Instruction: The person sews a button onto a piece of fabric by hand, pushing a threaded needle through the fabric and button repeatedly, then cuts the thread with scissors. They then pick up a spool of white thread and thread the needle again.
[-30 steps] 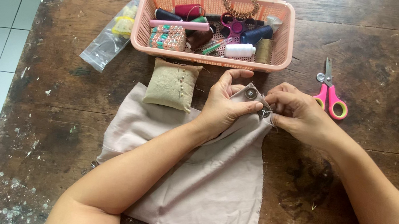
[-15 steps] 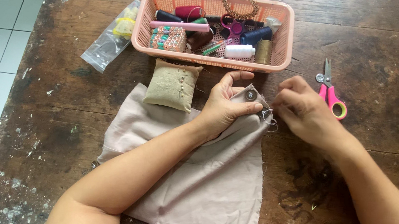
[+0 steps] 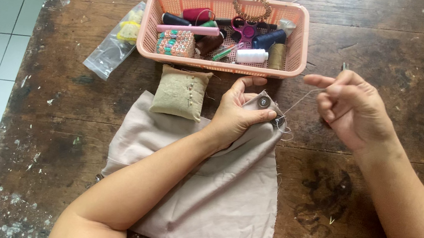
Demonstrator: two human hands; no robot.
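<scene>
A beige square of cloth (image 3: 219, 191) lies on the wooden table. My left hand (image 3: 237, 114) pinches its upper right corner, where a small dark button (image 3: 264, 102) sits, with a second button (image 3: 278, 122) just beside my fingertips. My right hand (image 3: 352, 107) is raised to the right of the cloth, fingers closed on a needle whose tip shows above the hand. A thin pale thread (image 3: 302, 98) runs taut from the cloth corner up to that hand.
A pink plastic basket (image 3: 153, 24) of thread spools, small scissors and a bead ring stands at the back. A beige pincushion (image 3: 180, 93) rests beside the cloth. A clear plastic bag (image 3: 113, 43) lies at the left. The table edge drops to white floor tiles on the left.
My right hand has pulled away from the cloth corner, up and to the right, drawing the thread out. It now covers the pink-handled scissors. My left hand stays on the corner.
</scene>
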